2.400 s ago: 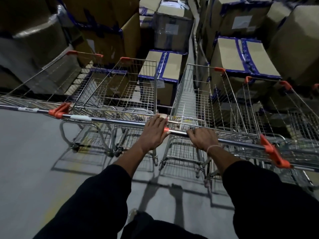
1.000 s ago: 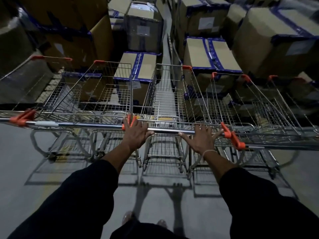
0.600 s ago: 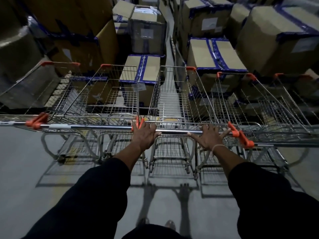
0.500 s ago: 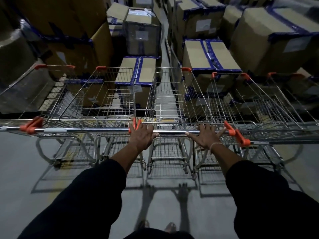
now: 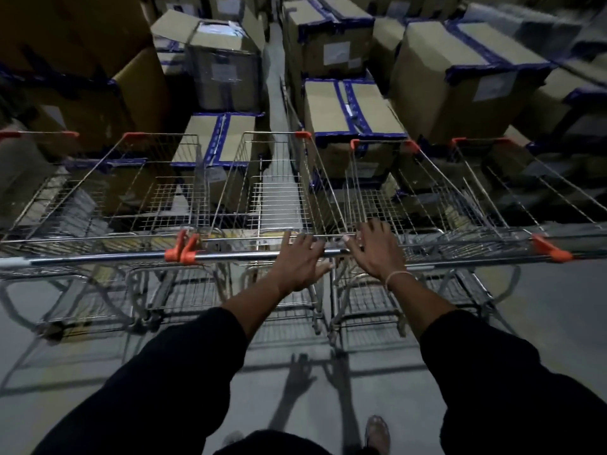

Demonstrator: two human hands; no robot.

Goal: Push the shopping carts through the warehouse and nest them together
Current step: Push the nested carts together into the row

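Several wire shopping carts with orange corner caps stand side by side in front of me, facing stacked boxes. The middle cart [image 5: 279, 192] has a chrome handle bar [image 5: 236, 256] running across the view. My left hand [image 5: 300, 259] and my right hand [image 5: 374, 252] lie flat on this bar, close together, fingers spread and not curled round it. A left cart group [image 5: 131, 192] has orange handle ends [image 5: 180, 251] touching the bar's left end. On the right, nested carts [image 5: 427, 192] overlap one another.
Cardboard boxes with blue tape [image 5: 348, 106] are stacked just beyond the cart fronts, with a narrow gap [image 5: 274, 103] between the stacks. Taller boxes [image 5: 98, 77] rise at the left. Grey concrete floor [image 5: 49, 405] lies around my feet.
Both hands have slid right along the handle bar and come closer together. The orange handle ends that were under my left hand now lie well to its left.
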